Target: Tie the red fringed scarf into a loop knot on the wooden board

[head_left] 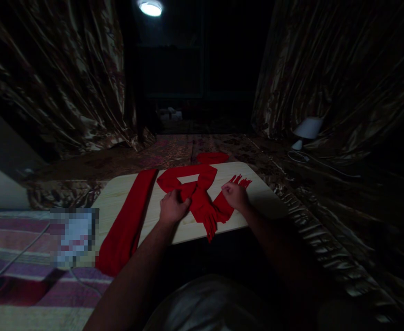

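A red fringed scarf (pixel 197 186) lies looped and crossed on a pale wooden board (pixel 119 195). My left hand (pixel 172 207) is closed, pinching the scarf where its bands cross. My right hand (pixel 235 195) is closed on the scarf's right band, just below its fringe (pixel 240 180). The other fringed end (pixel 210 226) hangs toward the board's near edge. A second red scarf (pixel 128 220) lies straight along the board's left side, untouched, its lower end draped onto a striped cloth.
A striped cloth (pixel 15 243) with a cable and a blurred white object (pixel 73 236) lies at left. Shiny patterned drapery (pixel 326 78) surrounds the board. A small white lamp (pixel 307 130) stands at right. A ceiling light (pixel 150 8) glows above.
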`<state>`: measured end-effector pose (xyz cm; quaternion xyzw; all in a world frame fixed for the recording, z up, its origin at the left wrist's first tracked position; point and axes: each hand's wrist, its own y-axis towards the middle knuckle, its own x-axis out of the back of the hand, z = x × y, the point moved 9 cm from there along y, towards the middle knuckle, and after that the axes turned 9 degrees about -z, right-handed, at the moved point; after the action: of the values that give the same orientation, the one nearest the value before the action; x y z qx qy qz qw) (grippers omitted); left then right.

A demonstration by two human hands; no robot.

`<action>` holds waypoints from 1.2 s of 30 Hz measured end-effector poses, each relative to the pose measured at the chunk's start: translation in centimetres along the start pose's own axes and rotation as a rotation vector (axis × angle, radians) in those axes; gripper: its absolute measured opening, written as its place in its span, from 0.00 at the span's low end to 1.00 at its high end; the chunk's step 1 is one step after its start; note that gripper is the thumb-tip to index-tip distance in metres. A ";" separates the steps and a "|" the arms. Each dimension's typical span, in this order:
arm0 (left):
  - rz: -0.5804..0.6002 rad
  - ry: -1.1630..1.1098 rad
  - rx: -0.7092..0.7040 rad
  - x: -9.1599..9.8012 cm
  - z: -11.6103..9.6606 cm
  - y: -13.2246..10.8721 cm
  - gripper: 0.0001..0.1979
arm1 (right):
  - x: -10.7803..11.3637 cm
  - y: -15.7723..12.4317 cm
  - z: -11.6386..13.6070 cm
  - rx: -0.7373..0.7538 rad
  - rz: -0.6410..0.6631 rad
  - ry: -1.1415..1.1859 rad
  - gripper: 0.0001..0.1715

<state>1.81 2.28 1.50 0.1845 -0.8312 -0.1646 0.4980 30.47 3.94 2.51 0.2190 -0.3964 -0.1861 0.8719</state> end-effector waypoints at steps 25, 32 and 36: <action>-0.019 -0.136 -0.112 -0.6 -0.3 0.1 0.25 | -10.4 4.5 13.2 0.478 0.419 -0.426 0.19; -0.009 -0.211 -0.019 -0.4 0.2 -0.1 0.26 | -11.1 5.3 13.1 0.395 0.500 -0.495 0.21; -0.119 -0.385 -0.055 0.6 -0.1 0.0 0.31 | -10.6 5.7 13.6 0.373 0.481 -0.464 0.23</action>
<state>1.62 2.03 1.96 0.1847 -0.8938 -0.2489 0.3240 14.33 10.75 7.09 0.2269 -0.6506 0.0545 0.7227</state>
